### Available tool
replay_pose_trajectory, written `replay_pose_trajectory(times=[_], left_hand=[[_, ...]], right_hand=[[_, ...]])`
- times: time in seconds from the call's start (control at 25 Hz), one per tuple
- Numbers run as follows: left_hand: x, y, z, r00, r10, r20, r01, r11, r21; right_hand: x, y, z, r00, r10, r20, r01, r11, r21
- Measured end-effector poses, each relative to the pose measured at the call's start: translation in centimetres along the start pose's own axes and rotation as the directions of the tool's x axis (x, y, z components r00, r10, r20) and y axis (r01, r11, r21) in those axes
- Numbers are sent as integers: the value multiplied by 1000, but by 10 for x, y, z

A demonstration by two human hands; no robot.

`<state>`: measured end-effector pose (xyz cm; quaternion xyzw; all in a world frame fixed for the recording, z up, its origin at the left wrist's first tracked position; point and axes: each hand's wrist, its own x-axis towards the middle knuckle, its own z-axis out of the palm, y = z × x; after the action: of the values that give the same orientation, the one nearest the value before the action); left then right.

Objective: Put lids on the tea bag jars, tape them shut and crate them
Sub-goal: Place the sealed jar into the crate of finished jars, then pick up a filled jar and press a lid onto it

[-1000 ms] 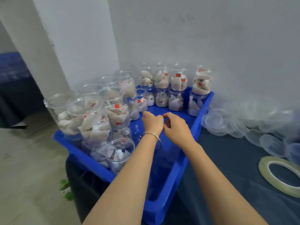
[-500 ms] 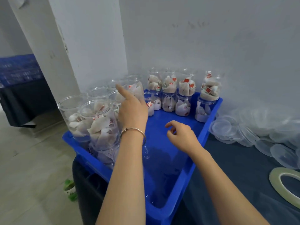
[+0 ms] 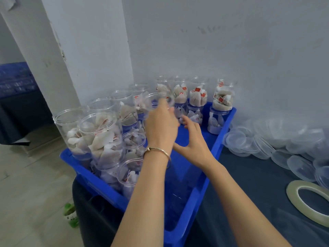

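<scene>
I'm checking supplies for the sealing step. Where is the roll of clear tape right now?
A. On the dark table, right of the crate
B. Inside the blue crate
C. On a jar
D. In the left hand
A: the tape roll lies flat on the dark table, right of the blue crate, with neither hand touching it.

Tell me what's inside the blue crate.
The blue crate holds clear jars of tea bags, stacked two high along its back and left. The forearms hide part of its floor.

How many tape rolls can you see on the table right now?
1: a clear tape roll lies flat on the dark table at the frame's right edge, right of the blue crate. Others may sit out of frame.
</scene>
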<state>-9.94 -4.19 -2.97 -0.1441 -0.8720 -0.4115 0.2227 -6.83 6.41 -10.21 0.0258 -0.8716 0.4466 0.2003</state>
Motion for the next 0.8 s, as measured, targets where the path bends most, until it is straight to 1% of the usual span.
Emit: replay_pose_trajectory(times=[0.04, 0.12, 0.2, 0.24, 0.32, 0.36, 0.4, 0.44, 0.48, 0.52, 0.56, 0.6, 0.64, 0.68, 0.76, 0.8], left_hand=[[-4, 15, 5, 999, 53, 12, -53, 998, -41], [-12, 46, 19, 990, 139, 37, -136, 987, -81], [-23, 71, 37, 976, 190, 105, -173, 973, -152], [-30, 83, 49, 964, 215, 157, -182, 962, -202], [-49, 100, 71, 927, 274, 254, -208, 943, -259], [-60, 105, 82, 904, 298, 306, -213, 936, -280], [-72, 106, 93, 880, 306, 363, -194, 929, -315], [-84, 106, 104, 850, 302, 432, -141, 920, -365], [-93, 102, 113, 817, 284, 503, -66, 911, -407], [-102, 96, 122, 782, 259, 567, 8, 905, -425], [-109, 89, 129, 752, 244, 613, 48, 907, -419], [-115, 80, 135, 734, 237, 636, 55, 913, -404], [-120, 72, 141, 720, 239, 652, 51, 918, -394], [-125, 65, 144, 703, 244, 668, 49, 920, -388], [-134, 54, 150, 672, 254, 696, 52, 921, -387], [-138, 51, 154, 674, 257, 693, 49, 920, -389]], right_hand=[[-1, -1, -6, 999, -18, -33, 20, 997, 76], [-6, 3, -25, 987, -12, -161, 37, 988, 151], [-15, 13, -49, 954, 11, -300, 47, 982, 184], [-25, 20, -63, 937, 37, -347, 35, 979, 199], [-54, 41, -91, 926, 93, -366, -17, 978, 207], [-73, 55, -106, 935, 109, -337, -39, 977, 209], [-95, 69, -120, 944, 135, -300, -72, 975, 211], [-117, 86, -136, 946, 157, -282, -100, 973, 206], [-136, 102, -152, 929, 190, -317, -145, 976, 163], [-151, 119, -168, 883, 243, -401, -228, 970, 84], [-164, 136, -184, 801, 308, -513, -370, 929, -22], [-173, 151, -197, 706, 362, -608, -523, 846, -103], [-179, 163, -209, 637, 408, -654, -642, 750, -158], [-180, 173, -217, 617, 446, -649, -707, 677, -206], [-178, 190, -227, 672, 494, -552, -718, 616, -324], [-175, 196, -230, 700, 511, -500, -706, 603, -372]])
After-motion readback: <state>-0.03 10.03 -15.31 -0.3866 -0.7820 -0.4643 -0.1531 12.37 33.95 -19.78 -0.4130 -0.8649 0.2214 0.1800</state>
